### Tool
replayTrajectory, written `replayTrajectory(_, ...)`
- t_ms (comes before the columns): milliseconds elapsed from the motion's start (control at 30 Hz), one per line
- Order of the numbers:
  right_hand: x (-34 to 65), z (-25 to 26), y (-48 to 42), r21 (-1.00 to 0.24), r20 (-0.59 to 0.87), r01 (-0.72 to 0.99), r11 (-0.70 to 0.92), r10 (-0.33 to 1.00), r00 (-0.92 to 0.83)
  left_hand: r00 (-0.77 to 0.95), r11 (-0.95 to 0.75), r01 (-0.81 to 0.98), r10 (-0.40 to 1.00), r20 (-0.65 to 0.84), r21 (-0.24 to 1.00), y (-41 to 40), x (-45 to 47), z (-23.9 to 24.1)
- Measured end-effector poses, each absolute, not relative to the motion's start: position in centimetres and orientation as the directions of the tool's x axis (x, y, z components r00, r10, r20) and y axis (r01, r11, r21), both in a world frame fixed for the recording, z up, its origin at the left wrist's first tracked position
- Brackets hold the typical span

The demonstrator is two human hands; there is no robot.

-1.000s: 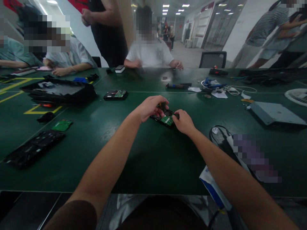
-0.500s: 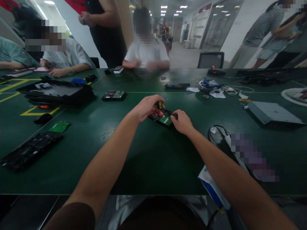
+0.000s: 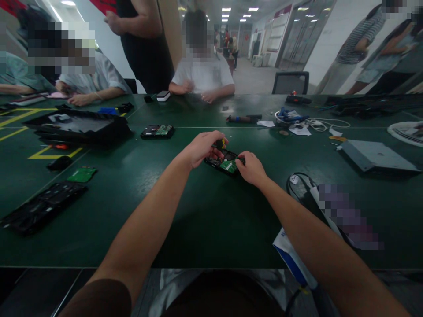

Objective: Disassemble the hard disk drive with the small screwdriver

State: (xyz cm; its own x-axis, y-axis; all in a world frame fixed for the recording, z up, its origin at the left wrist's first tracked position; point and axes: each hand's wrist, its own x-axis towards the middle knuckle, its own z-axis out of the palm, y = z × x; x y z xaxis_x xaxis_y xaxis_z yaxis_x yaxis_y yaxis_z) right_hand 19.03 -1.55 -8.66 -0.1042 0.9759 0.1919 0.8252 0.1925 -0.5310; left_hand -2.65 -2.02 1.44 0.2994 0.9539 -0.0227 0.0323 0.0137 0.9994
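Note:
A small black device housing with a green circuit board [image 3: 228,165] lies on the green table in front of me. My left hand [image 3: 205,149] is closed around a short black and yellow handle, which looks like a screwdriver [image 3: 222,143], held upright over the left part of the housing. Its tip is hidden by my fingers and the housing. At the right end, my right hand [image 3: 253,168] grips the edge of the housing between thumb and fingers.
A similar opened device [image 3: 157,131] lies to the far left. Further left are a black tray-like casing [image 3: 82,125], a loose green board [image 3: 82,175] and a long black panel [image 3: 44,207]. A grey metal box [image 3: 380,155] and cables [image 3: 292,118] lie right. People sit opposite.
The screwdriver handle has turned in my left hand; its yellow marking shows differently. My right hand and the housing stay put. The person opposite holds their hand more still on the table.

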Motion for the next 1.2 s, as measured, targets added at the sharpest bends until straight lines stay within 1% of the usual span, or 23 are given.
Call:
replayTrajectory(100,19.08,-8.79,-1.48,-0.526,0.209,0.826,0.204,0.972,-0.106,0.305,0.015,-0.005,0.952,-0.013,1.0,-1.95,-2.39,1.23)
replayTrajectory(233,19.12,-8.86,-1.35,-0.507,0.232,0.827,0.241,0.963,-0.138,0.291,0.068,-0.07,0.956,-0.044,0.995,-1.84,-2.07,0.96)
replayTrajectory(333,19.09,-8.8,-1.36,-0.501,0.227,0.833,0.235,0.964,-0.136,0.291,0.066,-0.039,0.955,-0.052,0.997,-1.93,-2.07,1.1)
replayTrajectory(500,19.05,-8.72,-1.5,-0.523,0.215,0.825,0.213,0.97,-0.115,0.27,0.025,-0.004,0.963,-0.023,1.0,-2.05,-2.3,1.33)
replayTrajectory(767,19.09,-8.83,-1.41,-0.525,0.22,0.822,0.221,0.968,-0.12,0.348,0.177,-0.108,0.929,-0.129,0.978,-1.76,-2.24,0.91)
replayTrajectory(1000,19.12,-8.79,-1.5,-0.536,0.201,0.82,0.203,0.973,-0.109,0.276,0.09,-0.035,0.958,-0.076,0.995,-1.92,-2.6,1.32)
replayTrajectory(1200,19.17,-8.89,-1.48,-0.52,0.226,0.824,0.225,0.967,-0.121,0.326,0.14,-0.059,0.938,-0.114,0.988,-2.1,-2.24,1.3)
